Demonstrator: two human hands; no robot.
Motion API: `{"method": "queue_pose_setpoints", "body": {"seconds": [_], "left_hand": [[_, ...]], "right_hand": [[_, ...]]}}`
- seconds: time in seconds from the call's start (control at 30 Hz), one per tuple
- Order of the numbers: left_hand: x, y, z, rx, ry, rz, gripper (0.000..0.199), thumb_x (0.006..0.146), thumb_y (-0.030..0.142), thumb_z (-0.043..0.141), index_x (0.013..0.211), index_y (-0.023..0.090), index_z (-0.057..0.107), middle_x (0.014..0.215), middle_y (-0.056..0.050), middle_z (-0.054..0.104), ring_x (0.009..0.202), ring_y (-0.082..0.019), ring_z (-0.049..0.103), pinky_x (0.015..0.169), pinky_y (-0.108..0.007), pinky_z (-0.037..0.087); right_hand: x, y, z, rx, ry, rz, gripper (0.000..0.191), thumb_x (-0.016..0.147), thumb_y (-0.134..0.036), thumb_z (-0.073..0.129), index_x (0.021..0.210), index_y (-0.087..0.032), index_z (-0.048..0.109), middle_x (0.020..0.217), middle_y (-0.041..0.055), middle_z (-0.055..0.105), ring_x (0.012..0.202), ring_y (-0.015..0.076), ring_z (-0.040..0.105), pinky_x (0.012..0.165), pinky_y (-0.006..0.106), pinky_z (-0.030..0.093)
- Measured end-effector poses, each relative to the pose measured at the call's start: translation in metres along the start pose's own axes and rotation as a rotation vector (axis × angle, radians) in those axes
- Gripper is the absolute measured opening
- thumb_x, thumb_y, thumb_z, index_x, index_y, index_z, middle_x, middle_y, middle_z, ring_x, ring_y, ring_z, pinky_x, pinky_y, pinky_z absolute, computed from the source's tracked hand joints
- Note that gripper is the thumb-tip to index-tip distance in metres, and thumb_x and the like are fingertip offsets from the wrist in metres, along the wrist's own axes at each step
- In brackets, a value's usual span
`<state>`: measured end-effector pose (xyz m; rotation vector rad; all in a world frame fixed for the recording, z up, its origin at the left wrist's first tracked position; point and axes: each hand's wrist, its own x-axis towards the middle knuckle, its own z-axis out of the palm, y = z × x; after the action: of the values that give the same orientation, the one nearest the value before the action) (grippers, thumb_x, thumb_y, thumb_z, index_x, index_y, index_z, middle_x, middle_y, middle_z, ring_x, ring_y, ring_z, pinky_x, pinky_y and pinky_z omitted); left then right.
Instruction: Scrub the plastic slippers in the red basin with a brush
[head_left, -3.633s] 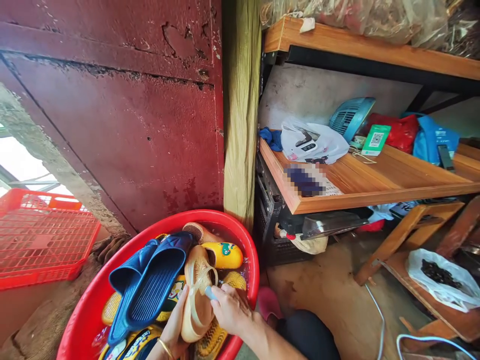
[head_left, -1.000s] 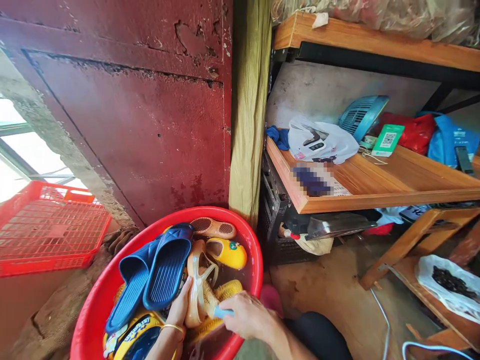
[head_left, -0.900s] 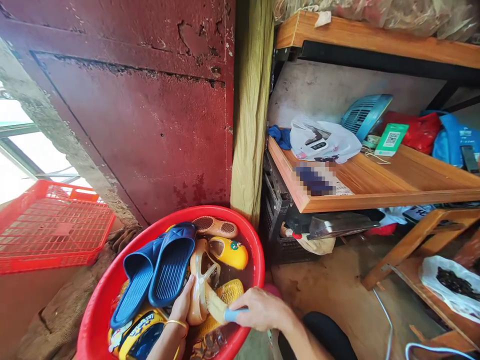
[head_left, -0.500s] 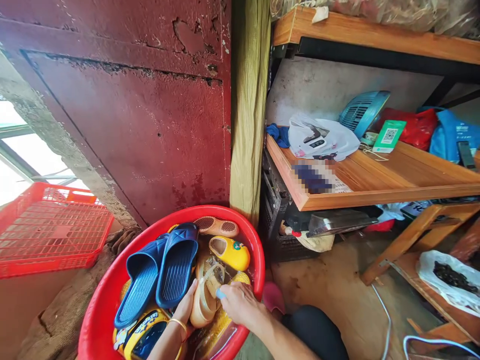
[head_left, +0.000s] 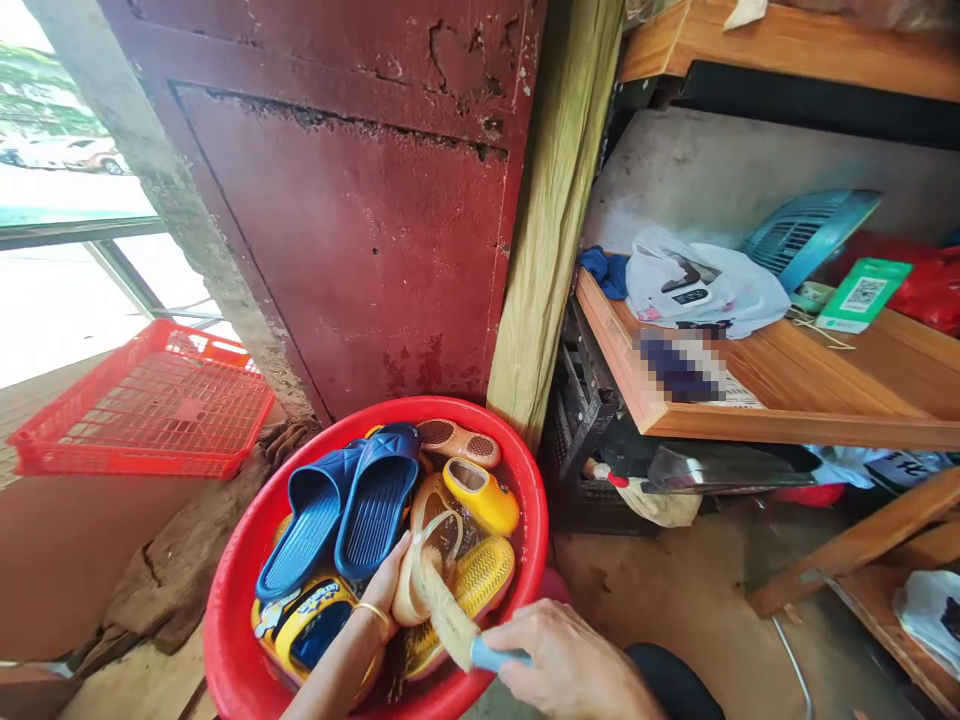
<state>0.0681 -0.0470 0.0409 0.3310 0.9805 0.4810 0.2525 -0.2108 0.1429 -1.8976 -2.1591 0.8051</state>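
Holding one brush (head_left: pixel 452 622), one beige sandal (head_left: pixel 407 592)

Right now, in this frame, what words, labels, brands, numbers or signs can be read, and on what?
No wording can be read with certainty.
Yellow slipper strap: lettering, too small.
White plastic bag: dark label, marks too small.
Green card: QR code; small print unreadable.
Paper on the shelf: print too small, partly pixelated.
Beige sandal and brush: no lettering visible.
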Motion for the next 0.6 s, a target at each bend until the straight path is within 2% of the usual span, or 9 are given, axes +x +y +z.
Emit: {"method": "queue_pose_setpoints", "body": {"seconds": [0.13, 0.3, 0.37, 0.47, 0.53, 0.6], "left_hand": [[0.004, 0.0, -0.004, 0.044, 0.036, 0.011, 0.043, 0.087, 0.053, 0.06, 0.095, 0.012, 0.07, 0.078, -0.013, 0.078, 0.063, -0.025, 0.074, 0.064, -0.036, 0.061], [0.001, 0.0, -0.001, 0.112, 0.069, 0.008, 0.045, 0.086, 0.055, 0.061, 0.098, 0.012, 0.07, 0.076, -0.012, 0.078, 0.059, -0.024, 0.073, 0.057, -0.034, 0.06], [-0.003, 0.0, 0.001, 0.124, 0.065, 0.01, 0.045, 0.085, 0.056, 0.061, 0.098, 0.014, 0.07, 0.073, -0.012, 0.077, 0.058, -0.025, 0.073, 0.055, -0.034, 0.059], [-0.008, 0.002, 0.001, 0.138, 0.032, 0.001, 0.048, 0.084, 0.059, 0.061, 0.1, 0.014, 0.068, 0.067, -0.011, 0.075, 0.054, -0.026, 0.072, 0.049, -0.035, 0.057], [-0.01, 0.003, 0.0, 0.127, 0.01, -0.019, 0.05, 0.084, 0.06, 0.061, 0.101, 0.014, 0.068, 0.065, -0.01, 0.074, 0.052, -0.026, 0.071, 0.046, -0.035, 0.056], [-0.012, 0.003, 0.001, 0.095, 0.0, -0.021, 0.048, 0.084, 0.059, 0.06, 0.099, 0.014, 0.067, 0.064, -0.01, 0.074, 0.051, -0.025, 0.07, 0.044, -0.034, 0.055]], "right_hand": [[-0.004, 0.007, 0.001, -0.106, -0.031, 0.084, 0.021, 0.085, -0.026, 0.055, 0.09, -0.03, 0.075, 0.088, 0.003, 0.076, 0.087, 0.0246, 0.068, 0.074, 0.03, 0.043], [0.029, -0.005, 0.035, -0.24, 0.162, 0.159, 0.032, 0.087, -0.012, 0.048, 0.103, -0.023, 0.073, 0.096, 0.0104, 0.074, 0.09, 0.0266, 0.068, 0.078, 0.035, 0.048], [0.047, -0.013, 0.041, -0.285, 0.225, 0.169, 0.036, 0.086, -0.008, 0.046, 0.108, -0.019, 0.072, 0.097, 0.0127, 0.073, 0.088, 0.0266, 0.068, 0.077, 0.035, 0.049], [0.062, -0.017, 0.027, -0.221, 0.218, 0.149, 0.032, 0.087, -0.009, 0.048, 0.105, -0.018, 0.073, 0.091, 0.0114, 0.074, 0.078, 0.0232, 0.066, 0.068, 0.031, 0.045], [0.059, -0.012, 0.006, -0.053, 0.157, 0.084, 0.023, 0.088, -0.017, 0.053, 0.093, -0.02, 0.075, 0.08, 0.0055, 0.072, 0.068, 0.0179, 0.06, 0.059, 0.027, 0.039], [0.047, 0.0, -0.016, 0.191, 0.093, 0.016, 0.021, 0.091, -0.029, 0.057, 0.087, -0.022, 0.076, 0.07, -0.0018, 0.067, 0.061, 0.0128, 0.052, 0.053, 0.025, 0.032]]}}
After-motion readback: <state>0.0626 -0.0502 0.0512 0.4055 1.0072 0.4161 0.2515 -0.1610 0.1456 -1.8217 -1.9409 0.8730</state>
